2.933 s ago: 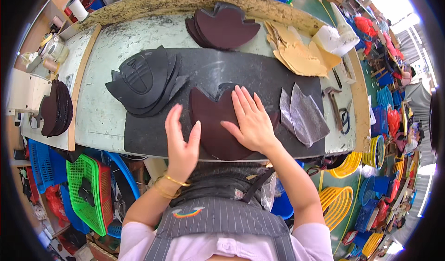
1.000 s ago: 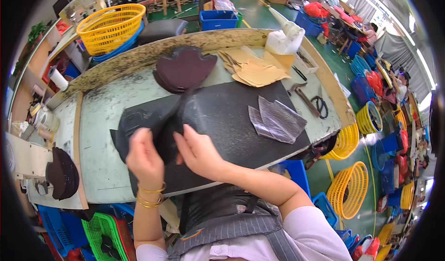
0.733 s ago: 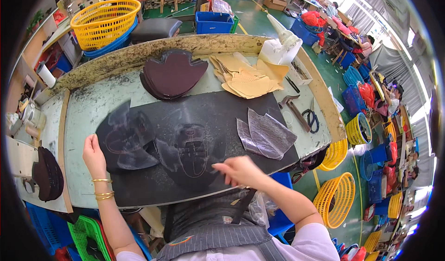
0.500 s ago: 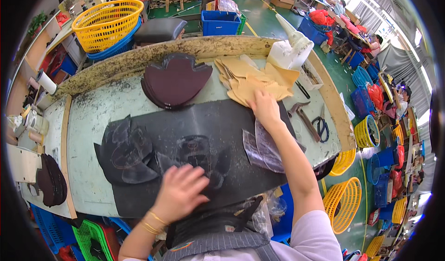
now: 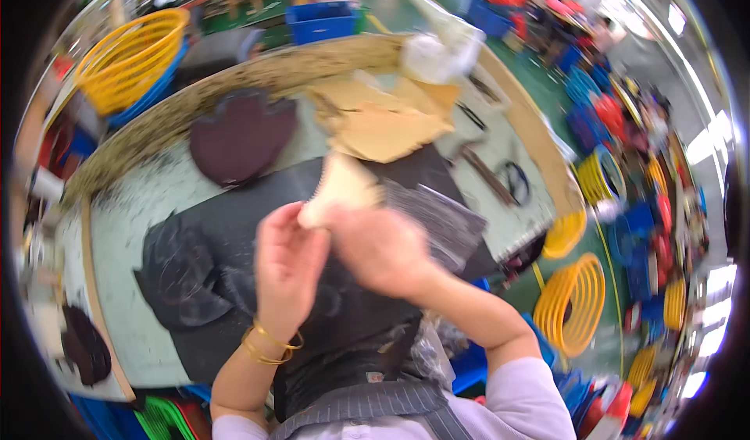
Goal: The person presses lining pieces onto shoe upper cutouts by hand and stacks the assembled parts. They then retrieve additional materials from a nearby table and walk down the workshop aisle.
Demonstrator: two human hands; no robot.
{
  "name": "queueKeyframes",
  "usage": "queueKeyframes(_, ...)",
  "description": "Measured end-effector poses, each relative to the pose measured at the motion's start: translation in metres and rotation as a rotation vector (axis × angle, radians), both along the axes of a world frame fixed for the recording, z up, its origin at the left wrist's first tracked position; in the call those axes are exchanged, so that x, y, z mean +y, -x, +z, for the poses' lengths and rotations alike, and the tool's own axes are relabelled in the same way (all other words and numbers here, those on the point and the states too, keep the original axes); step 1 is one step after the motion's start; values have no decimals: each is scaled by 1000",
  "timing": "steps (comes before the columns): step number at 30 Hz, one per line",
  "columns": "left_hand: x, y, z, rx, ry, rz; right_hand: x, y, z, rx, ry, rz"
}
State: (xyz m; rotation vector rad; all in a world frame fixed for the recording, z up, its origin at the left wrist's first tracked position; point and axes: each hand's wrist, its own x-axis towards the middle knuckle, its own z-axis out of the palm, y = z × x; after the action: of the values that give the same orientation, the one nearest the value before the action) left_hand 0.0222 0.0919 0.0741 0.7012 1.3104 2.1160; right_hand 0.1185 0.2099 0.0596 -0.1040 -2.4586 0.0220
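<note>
My left hand [image 5: 289,264] is at the centre of the frame, thumb and fingers brought nearly together around the lower corner of a cream piece [image 5: 344,181]. My right hand [image 5: 383,252], just right of it, is curled with its knuckles up; it is too blurred for me to tell whether its fingertips grip the piece or only touch it. The piece tilts upward between my hands, its left edge looking toothed. I judge it thin and easily creased, so I would keep the left pinch light and close to the corner, and steady the piece before working the right fingers along it.

Below it is the black mat [image 5: 258,210]. Dark pieces [image 5: 183,276] lie on its left part, and a shiny grey sheet [image 5: 445,225] on its right. I'd keep my wrists and bangles [image 5: 269,342] clear of these, so as not to drag them. Beyond the mat, above centre, lies a tan pile [image 5: 391,124]; the maroon stack [image 5: 242,139] sits to its left. At right, the hammer [image 5: 488,174] and scissors [image 5: 516,182] rest well apart from my fingers.
</note>
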Motion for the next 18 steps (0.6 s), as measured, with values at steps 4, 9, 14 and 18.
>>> queueKeyframes(4, -26, -12, 10, -70, 103, 49, -38, -11, 26, 381, 284, 28)
queueKeyframes(9, -85, -38, 9, -81, 164, -80, -85, -31, 4, 596, 437, 199)
queueKeyframes(14, -121, -30, -6, 225, 373, 14, -114, -48, 4, 502, 575, 181)
queueKeyframes(18, -126, -55, -8, 266, 448, 42, -111, -63, -5, 525, 689, 227)
